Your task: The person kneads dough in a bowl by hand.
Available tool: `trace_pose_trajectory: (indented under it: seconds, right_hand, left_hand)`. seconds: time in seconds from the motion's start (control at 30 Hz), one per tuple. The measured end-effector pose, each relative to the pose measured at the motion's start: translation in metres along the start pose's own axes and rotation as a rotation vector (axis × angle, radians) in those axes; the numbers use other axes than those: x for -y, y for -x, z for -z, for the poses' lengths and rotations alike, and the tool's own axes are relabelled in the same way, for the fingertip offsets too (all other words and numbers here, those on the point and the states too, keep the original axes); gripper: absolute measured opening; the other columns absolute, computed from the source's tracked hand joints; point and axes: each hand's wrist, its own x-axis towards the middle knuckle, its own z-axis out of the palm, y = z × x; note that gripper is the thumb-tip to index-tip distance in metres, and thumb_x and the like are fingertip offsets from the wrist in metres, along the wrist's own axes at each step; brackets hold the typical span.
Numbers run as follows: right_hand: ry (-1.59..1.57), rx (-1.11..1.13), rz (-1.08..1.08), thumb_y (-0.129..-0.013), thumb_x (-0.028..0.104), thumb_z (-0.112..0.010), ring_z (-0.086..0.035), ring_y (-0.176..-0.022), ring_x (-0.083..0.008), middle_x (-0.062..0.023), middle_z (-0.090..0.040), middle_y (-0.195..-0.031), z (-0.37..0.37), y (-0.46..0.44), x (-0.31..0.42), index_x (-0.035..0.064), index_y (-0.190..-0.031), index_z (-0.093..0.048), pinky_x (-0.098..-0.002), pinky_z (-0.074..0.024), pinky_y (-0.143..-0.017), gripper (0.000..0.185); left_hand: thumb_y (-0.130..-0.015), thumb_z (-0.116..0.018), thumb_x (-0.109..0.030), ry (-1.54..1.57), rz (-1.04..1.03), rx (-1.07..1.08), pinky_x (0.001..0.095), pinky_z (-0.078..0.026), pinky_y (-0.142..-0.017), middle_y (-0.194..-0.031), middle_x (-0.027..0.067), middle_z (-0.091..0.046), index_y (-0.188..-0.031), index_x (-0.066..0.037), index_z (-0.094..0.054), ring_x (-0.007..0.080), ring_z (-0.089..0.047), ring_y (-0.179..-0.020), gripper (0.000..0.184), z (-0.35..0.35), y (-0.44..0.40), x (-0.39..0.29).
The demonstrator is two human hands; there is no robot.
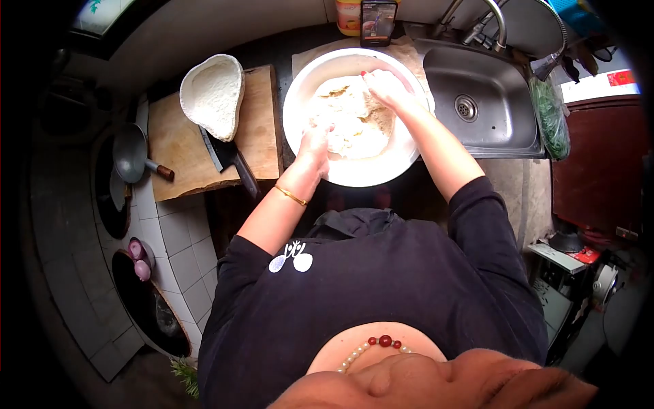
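Note:
A large white basin [294, 112] holds pale, crumbly dough [354, 129] with loose flour around it. At the basin's left side my left hand [316, 144] is closed on the dough, palm inward, with a gold bangle at the wrist. My right hand [385, 90] reaches over the far right part of the basin, its fingers curled against the dough; a red nail shows. Strong glare washes out the finger edges of both hands. Left of the basin, a pear-shaped scoop [212, 95] with white flour in it rests on a wooden board [167, 112].
Beside the scoop lies a cleaver [238, 167], its handle over the board's front edge. A steel sink [501, 102] with a tap [501, 31] adjoins the basin on the right. Behind stands a phone [378, 24]. A small pan [131, 153] and onions [139, 259] are far left.

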Motion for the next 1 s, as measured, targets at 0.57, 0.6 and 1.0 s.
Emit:
trace_pose_trajectory:
  seconds: [0.57, 0.6, 1.0]
  right_hand:
    - [0.413, -0.026, 0.227, -0.095, 0.037, -0.044, -0.058, -0.099, -0.0315, -0.0102, -0.070, -0.097, 0.021, 0.017, 0.039, 0.0146, -0.095, -0.074, -0.0416, -0.0458, -0.087, 0.038]
    - [0.394, -0.053, 0.220, -0.094, 0.036, -0.044, -0.058, -0.100, -0.0317, -0.0101, -0.070, -0.099, 0.025, 0.027, 0.047, 0.0147, -0.094, -0.074, -0.0420, -0.0453, -0.088, 0.037]
    - [0.256, -0.128, -0.035, -0.081, 0.031, -0.060, -0.055, -0.105, -0.0291, -0.0115, -0.060, -0.109, -0.010, 0.023, 0.047, 0.0083, -0.105, -0.057, -0.0435, -0.0425, -0.092, 0.033]
  left_hand:
    - [-0.095, -0.042, -0.029, -0.493, 0.338, -0.017, 0.0415, -0.053, -0.074, -0.102, 0.0191, -0.064, -0.118, 0.000, -0.053, 0.0313, -0.065, -0.089, 0.038, 0.003, 0.008, -0.022]
    - [-0.096, -0.043, -0.029, -0.787, 0.204, 0.012, 0.0425, -0.053, -0.075, -0.100, 0.0189, -0.065, -0.112, 0.000, -0.056, 0.0300, -0.065, -0.091, 0.035, -0.008, 0.019, -0.041]
    - [-0.092, -0.048, -0.035, -1.578, -0.507, -0.101, 0.0420, -0.037, -0.103, -0.120, 0.0245, -0.058, -0.119, -0.004, -0.059, 0.0369, -0.051, -0.117, 0.043, -0.067, -0.057, -0.057]
